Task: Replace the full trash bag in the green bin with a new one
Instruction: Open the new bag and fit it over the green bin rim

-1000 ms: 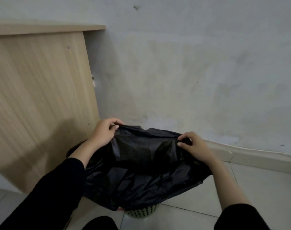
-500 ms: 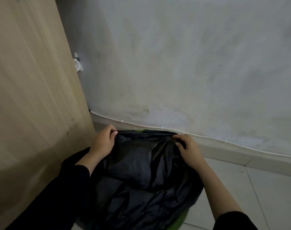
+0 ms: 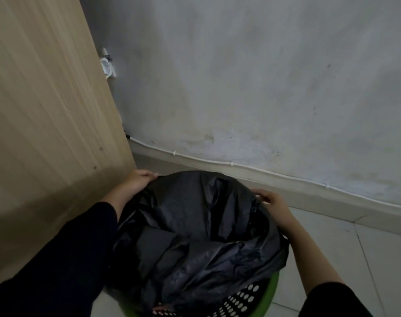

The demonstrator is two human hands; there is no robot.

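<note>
Gaping upward — black bag (image 3: 195, 236) lining green bin (image 3: 252, 300).

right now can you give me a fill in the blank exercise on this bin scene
1. The bag lining the bin is ____ in colour.
2. The perforated bin is ____.
3. The left hand holds the bag's edge nearest the ____ panel.
4. A white ____ runs along the base of the wall.

Missing words: black; green; wooden; cable
</note>
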